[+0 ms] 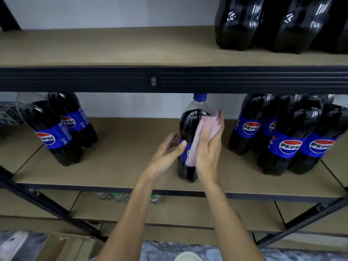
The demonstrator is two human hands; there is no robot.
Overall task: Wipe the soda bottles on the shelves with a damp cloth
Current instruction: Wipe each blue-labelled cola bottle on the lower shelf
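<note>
Centre of the middle brown board shelf (122,157), one dark plastic soda bottle with a blue cap and blue label (188,129) stands upright. The left hand (167,149) grips it at the label, thumb across the front. The right hand (211,147) presses a pale pink cloth (202,135) against the bottle's right shoulder, fingers blurred, a cloth end hanging down past the label. To the right stands a tight cluster of matching dark bottles (290,144), to the left a pair of dark bottles (56,134), both well apart from the hands. Up on the top shelf (113,46), more dark bottles (244,25) stand at the right.
</note>
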